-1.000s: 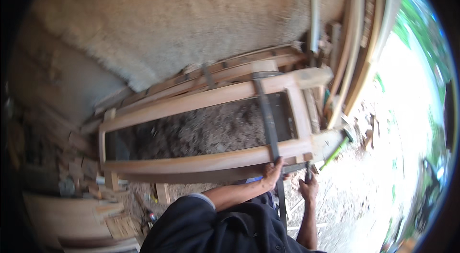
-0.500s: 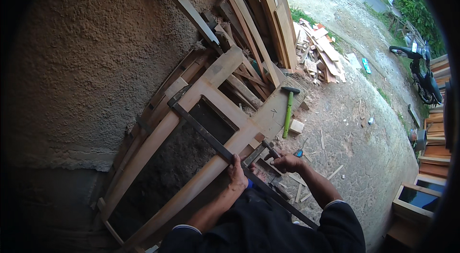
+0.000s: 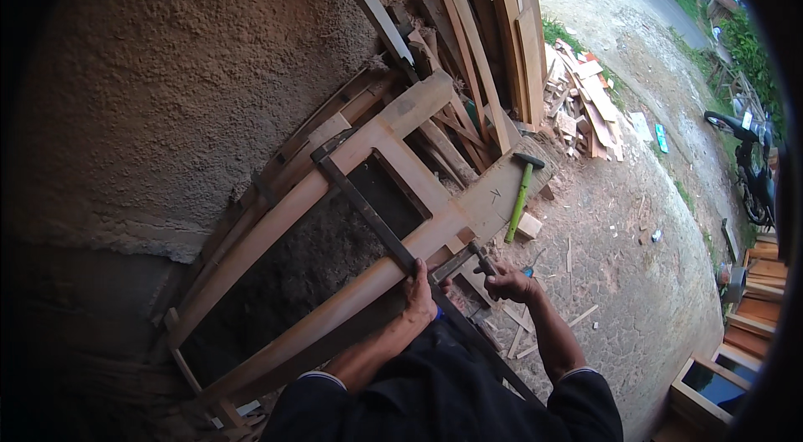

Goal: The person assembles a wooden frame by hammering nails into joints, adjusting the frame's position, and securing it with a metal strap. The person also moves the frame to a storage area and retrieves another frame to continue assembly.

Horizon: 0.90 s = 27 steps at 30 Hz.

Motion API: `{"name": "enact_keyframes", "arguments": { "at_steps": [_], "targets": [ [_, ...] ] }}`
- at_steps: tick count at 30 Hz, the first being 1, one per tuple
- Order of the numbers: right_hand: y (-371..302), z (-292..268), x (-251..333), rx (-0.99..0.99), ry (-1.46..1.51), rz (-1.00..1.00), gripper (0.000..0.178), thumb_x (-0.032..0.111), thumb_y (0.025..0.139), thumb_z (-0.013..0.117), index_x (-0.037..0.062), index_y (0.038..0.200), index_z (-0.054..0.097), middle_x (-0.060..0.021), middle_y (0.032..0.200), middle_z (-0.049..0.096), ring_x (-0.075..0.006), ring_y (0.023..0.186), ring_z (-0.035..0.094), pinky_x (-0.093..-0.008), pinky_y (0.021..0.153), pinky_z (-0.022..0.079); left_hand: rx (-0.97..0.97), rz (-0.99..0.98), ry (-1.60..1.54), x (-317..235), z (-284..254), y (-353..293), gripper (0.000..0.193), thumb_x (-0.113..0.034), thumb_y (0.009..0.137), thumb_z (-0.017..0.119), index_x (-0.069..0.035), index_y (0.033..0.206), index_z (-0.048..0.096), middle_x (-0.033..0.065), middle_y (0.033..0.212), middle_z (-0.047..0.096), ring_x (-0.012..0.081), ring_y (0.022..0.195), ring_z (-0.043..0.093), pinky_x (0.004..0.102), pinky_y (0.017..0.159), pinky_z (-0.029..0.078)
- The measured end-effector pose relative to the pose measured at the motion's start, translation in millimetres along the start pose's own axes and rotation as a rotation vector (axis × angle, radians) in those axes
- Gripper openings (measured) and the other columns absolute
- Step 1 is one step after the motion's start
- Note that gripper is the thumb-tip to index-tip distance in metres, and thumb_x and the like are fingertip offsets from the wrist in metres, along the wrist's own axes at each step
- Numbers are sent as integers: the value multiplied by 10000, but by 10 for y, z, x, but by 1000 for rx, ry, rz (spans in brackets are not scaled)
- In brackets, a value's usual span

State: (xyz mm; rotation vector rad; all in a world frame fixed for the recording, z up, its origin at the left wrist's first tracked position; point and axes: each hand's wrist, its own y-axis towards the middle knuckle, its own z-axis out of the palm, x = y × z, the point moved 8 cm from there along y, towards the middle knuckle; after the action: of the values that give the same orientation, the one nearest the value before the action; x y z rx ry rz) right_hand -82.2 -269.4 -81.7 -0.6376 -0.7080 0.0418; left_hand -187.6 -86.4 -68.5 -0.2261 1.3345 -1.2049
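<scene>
Diagonally, bar clamp (image 3: 368,212) upper-left to lower-right, left hand (image 3: 417,291) gripping

Outdoor carpentry yard: planks (image 3: 468,32) against rough wall (image 3: 167,66), offcuts (image 3: 585,107), hammer (image 3: 520,195), dirt ground (image 3: 644,275).

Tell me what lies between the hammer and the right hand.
In the head view, a small wood block lies on bare ground between the hammer and the right hand.

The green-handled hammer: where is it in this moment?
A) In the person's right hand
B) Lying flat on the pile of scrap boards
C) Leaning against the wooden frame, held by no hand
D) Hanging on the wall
C: the green-handled hammer leans on the wooden frame, apart from the right hand and the left hand.
</scene>
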Motion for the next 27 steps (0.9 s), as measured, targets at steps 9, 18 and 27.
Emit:
{"name": "enact_keyframes", "arguments": {
  "at_steps": [9,18,27],
  "targets": [
    [-223,-64,165,-825,-1085,-404,514,256,863,750,104,1324,579,-130,866,724,-299,726,712,-418,657,532,-57,-4,-59,10,18,-29,711,-681,966,465,12,1064,587,118,775,659,188,565,656,271,460,527],
    [-79,-81,-165,-161,-39,-205,670,325,966,665,50,1503,372,25,712,527,-84,517,465,-237,452,394,-108,45,-180,113,57,26,715,-682,936,535,26,974,628,85,618,615,154,428,592,267,369,448],
    [-287,-359,-84,-962,-866,-369,418,293,913,761,-14,1164,628,-73,770,628,-188,697,510,-374,625,426,-237,62,-212,58,55,-27,673,-663,944,541,6,940,620,65,568,593,147,392,566,254,329,414]
  ]
}}
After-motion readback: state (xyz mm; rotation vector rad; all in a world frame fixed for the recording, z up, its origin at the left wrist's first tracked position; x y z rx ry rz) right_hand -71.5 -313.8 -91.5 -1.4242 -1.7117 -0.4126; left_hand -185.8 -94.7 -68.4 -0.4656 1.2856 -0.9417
